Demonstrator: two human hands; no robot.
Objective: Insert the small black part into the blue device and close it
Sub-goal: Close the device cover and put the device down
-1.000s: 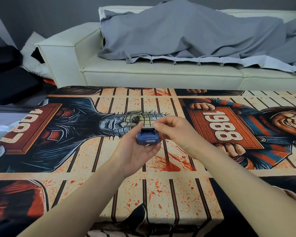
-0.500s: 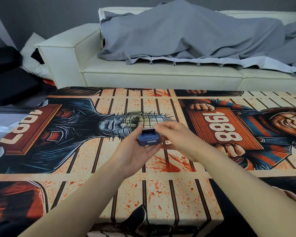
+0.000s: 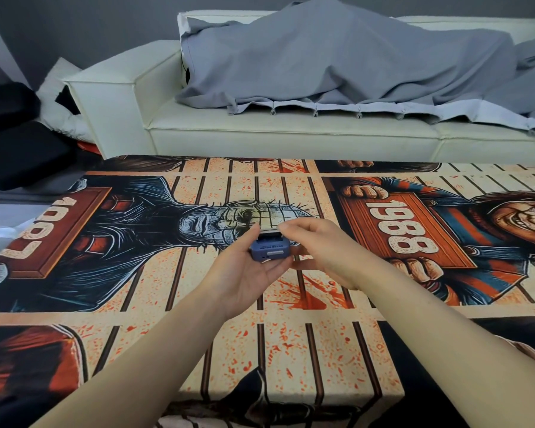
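1. Leftmost, the left hand point(image 3: 244, 273) is raised above the printed tablecloth point(image 3: 291, 350), palm up, thumb and fingers closed around the blue device point(image 3: 270, 249).
2. Centrally, the device sits in that palm, its labelled face toward the camera; a dark strip shows along its top edge.
3. Rightward, the right hand point(image 3: 318, 248) pinches at that top edge; whether it holds the small black part cannot be told.

Small blue device point(image 3: 270, 249), white lettering on its near face, held above table
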